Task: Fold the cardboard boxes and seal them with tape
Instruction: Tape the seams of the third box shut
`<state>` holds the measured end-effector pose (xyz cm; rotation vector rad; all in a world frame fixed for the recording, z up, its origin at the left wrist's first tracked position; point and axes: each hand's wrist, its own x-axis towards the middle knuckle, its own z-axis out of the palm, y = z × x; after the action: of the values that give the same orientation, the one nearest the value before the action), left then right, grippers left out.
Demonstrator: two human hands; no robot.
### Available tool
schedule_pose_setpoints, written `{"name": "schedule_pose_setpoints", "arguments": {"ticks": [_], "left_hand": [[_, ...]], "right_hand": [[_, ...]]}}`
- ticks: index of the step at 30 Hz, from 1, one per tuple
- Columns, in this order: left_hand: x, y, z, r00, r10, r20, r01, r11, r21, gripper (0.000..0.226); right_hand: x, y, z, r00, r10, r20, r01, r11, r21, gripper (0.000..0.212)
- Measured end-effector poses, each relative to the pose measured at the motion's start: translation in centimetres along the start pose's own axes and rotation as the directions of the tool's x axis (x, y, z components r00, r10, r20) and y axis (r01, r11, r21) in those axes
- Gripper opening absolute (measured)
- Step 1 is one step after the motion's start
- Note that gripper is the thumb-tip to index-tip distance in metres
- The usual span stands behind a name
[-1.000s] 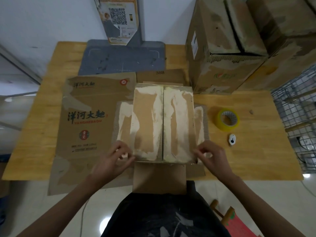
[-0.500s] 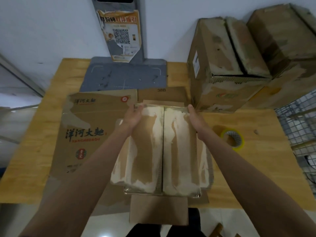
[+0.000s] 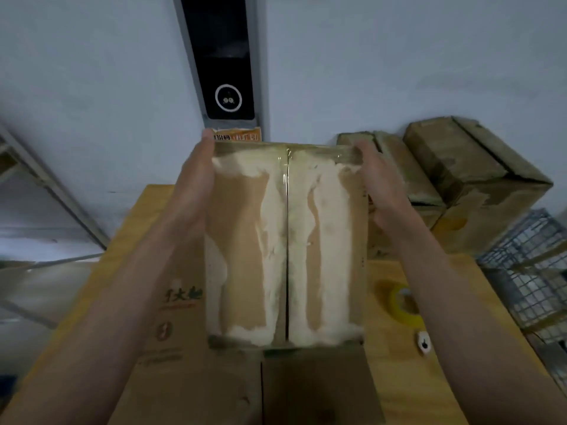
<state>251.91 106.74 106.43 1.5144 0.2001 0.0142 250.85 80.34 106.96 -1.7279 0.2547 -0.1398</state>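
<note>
— What lies at the far left of the wooden bench [image 3: 395,271]?

— A flattened carton [image 3: 178,329], face up, with dark Chinese characters printed on it and a small round red mark lower down; the lettering is too blurred and too hidden behind the forearm to read whole.

— And the left hand [image 3: 196,176]?

— Laid along the left side of the cardboard box [image 3: 285,246], fingers straight and pressed flat to the wall, tips reaching the far top corner.

— Where is the box itself?

— Held up between both hands above the middle of the bench, its two flaps closed and meeting at a centre seam. Pale torn patches streak the brown top, and glossy clear tape shows along the far edge.

— Any writing behind it?

— An orange sticker [image 3: 237,137] with Chinese characters peeks over the far edge, at the foot of a dark wall panel [image 3: 224,56] with a white ring.

— The right hand [image 3: 380,185]?

— Against the right side, fingers extended toward the far corner, pressing inward.

— Further right?

— A yellow tape roll [image 3: 402,305] and a small white object [image 3: 424,342] on the bench, worn stacked cartons [image 3: 460,179] at the wall, then a wire cage [image 3: 530,271].
</note>
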Motion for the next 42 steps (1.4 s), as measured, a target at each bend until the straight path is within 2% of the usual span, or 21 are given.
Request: {"name": "schedule_pose_setpoints", "arguments": {"ticks": [2,4,7,8,10,12,15,16,19,23,26,29,31,33,36,39,40,42], "left_hand": [[0.0,1.0,0.5,0.999,0.04,-0.002,-0.04,0.999,-0.027,0.059],[0.1,-0.3,0.5,0.999,0.027,0.044,-0.024,0.998,-0.053,0.071],[0.8,-5.0,-0.2,0.997,-0.034,0.066,0.033,0.999,0.01,0.085],[0.6,-6.7,-0.1,0.998,-0.04,0.054,0.038,0.999,0.032,0.082],[-0.5,-9.9,0.0,0.997,-0.038,0.067,0.032,0.996,0.081,0.06],[-1.9,-13.1,-0.2,0.994,-0.074,0.084,0.061,0.986,0.153,0.046],[-2.6,-15.2,-0.6,0.986,-0.163,-0.027,0.165,0.967,0.196,0.032],[-1.9,-15.0,-0.6,0.981,-0.183,-0.067,0.194,0.953,0.233,0.034],[2.0,-13.5,-1.0,0.971,-0.229,-0.067,0.239,0.917,0.32,0.051],[5.6,-11.5,0.4,0.945,-0.316,-0.081,0.322,0.866,0.382,0.067],[5.6,-11.2,1.5,0.954,-0.281,-0.109,0.301,0.872,0.386,0.067],[4.6,-10.2,1.4,0.974,-0.199,-0.109,0.225,0.908,0.354,0.069],[3.3,-8.8,1.7,0.99,-0.083,-0.114,0.112,0.952,0.285,0.062],[1.9,-7.7,2.2,0.993,0.063,-0.096,-0.041,0.976,0.214,0.053],[-0.2,-8.6,2.6,0.982,0.172,-0.076,-0.158,0.974,0.162,0.059],[-1.4,-13.5,2.2,0.982,0.177,-0.069,-0.164,0.973,0.165,0.059],[-1.9,-15.8,2.0,0.987,0.146,-0.06,-0.133,0.973,0.189,0.059],[-3.3,-20.1,1.5,0.998,0.046,-0.038,-0.035,0.969,0.245,0.063]], "right_hand": [[0.7,-0.3,0.3,0.999,-0.044,-0.028,0.046,0.996,0.079,0.042],[0.9,0.7,0.7,0.999,-0.041,-0.022,0.044,0.986,0.163,0.04],[0.5,5.6,1.1,1.0,0.009,0.019,-0.012,0.99,0.142,0.038],[0.1,7.5,1.2,0.998,0.032,0.048,-0.037,0.994,0.101,0.046],[-1.0,10.9,1.3,0.992,0.094,0.084,-0.1,0.993,0.069,0.053],[-1.8,13.1,1.4,0.985,0.156,0.073,-0.16,0.986,0.053,0.043],[-1.5,14.8,1.8,0.982,0.17,0.077,-0.164,0.983,-0.085,0.037],[-0.7,14.5,2.0,0.981,0.176,0.081,-0.165,0.979,-0.123,0.037],[3.2,12.8,3.1,0.953,0.271,0.133,-0.25,0.956,-0.156,0.036],[5.9,10.9,4.7,0.892,0.391,0.228,-0.357,0.917,-0.176,0.05],[5.5,10.7,4.9,0.921,0.356,0.159,-0.323,0.924,-0.204,0.047],[4.7,10.0,3.8,0.954,0.278,0.111,-0.27,0.959,-0.083,0.035],[4.5,9.6,3.1,0.986,0.145,0.078,-0.145,0.989,-0.008,0.041],[4.3,9.6,2.4,0.999,0.004,0.035,-0.004,1.0,0.008,0.059],[3.0,10.9,1.9,0.992,-0.119,0.044,0.112,0.985,0.131,0.053],[0.3,14.5,2.0,0.99,-0.119,0.08,0.106,0.981,0.16,0.06],[-0.6,16.0,2.3,0.994,-0.08,0.078,0.07,0.989,0.128,0.059],[-2.3,19.3,3.1,0.996,0.071,0.051,-0.074,0.995,0.072,0.043]]}}
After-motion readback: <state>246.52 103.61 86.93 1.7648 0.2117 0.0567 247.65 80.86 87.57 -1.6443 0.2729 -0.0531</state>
